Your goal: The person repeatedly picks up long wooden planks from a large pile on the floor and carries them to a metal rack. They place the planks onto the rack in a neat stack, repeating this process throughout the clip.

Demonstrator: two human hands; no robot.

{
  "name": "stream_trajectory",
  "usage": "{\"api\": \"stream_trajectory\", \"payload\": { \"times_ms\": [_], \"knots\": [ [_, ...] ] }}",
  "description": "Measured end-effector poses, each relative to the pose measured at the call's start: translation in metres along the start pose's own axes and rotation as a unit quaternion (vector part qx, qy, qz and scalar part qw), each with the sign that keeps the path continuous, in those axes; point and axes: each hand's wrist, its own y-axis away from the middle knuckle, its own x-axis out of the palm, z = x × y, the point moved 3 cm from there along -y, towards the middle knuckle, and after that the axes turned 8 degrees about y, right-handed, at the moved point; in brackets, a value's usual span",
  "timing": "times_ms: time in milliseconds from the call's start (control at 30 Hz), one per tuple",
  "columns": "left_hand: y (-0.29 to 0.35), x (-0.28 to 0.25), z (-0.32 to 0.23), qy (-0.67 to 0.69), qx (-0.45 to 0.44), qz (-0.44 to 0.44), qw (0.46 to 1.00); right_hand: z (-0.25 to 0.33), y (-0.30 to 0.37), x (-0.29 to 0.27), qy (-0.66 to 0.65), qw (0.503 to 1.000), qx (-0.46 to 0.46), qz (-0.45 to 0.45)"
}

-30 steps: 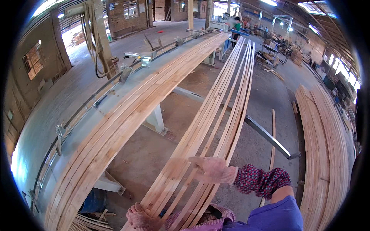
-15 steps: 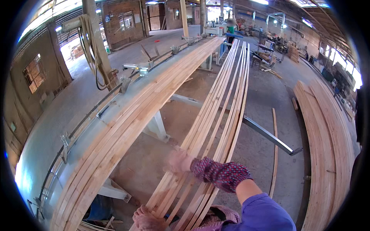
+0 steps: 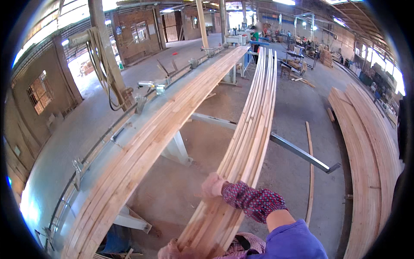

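Long, narrow wooden strips [image 3: 246,138] run away from me side by side, bunched closely at my end, with slim gaps showing farther off. My right hand [image 3: 212,185], below a dark dotted sleeve cover, is closed over the left edge of the bundle; its fingers are partly hidden. Nearer to me, at the lower edge of the view, my left hand [image 3: 172,250] grips the same left edge close to the strips' near end. It is a little blurred and partly cut off by the picture's edge.
To the left, a long metal bench [image 3: 92,172] with clamps carries a row of wooden boards [image 3: 146,146]. A metal support arm [image 3: 302,151] juts right from under the strips. Stacked planks [image 3: 362,159] lie at right, near a loose strip [image 3: 310,172]. A person [image 3: 255,36] stands far off.
The strips, spread with gaps before, now sit pressed together toward the right. My right hand has shifted slightly right with them, and my left hand has moved lower and slightly right.
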Motion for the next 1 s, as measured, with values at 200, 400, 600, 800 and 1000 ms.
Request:
{"api": "stream_trajectory", "payload": {
  "times_ms": [200,400,600,800,1000],
  "knots": [
    [0.006,0.008,-0.002,0.037,-0.038,-0.032,0.998,0.018,0.038,-0.054,0.033,0.995,0.011,0.092],
    [0.009,0.022,0.009,0.008,-0.028,-0.083,0.996,0.021,0.041,-0.062,0.017,0.997,0.027,0.074],
    [0.008,0.021,0.009,-0.026,0.012,-0.117,0.993,0.02,0.038,-0.058,0.022,0.997,0.021,0.074],
    [0.002,0.031,0.032,-0.027,0.011,-0.073,0.997,0.02,0.031,-0.04,0.027,0.999,0.039,0.014],
    [0.003,0.023,0.019,-0.04,0.012,-0.082,0.996,0.02,0.031,-0.04,0.034,0.998,0.055,-0.007]
  ]
}}
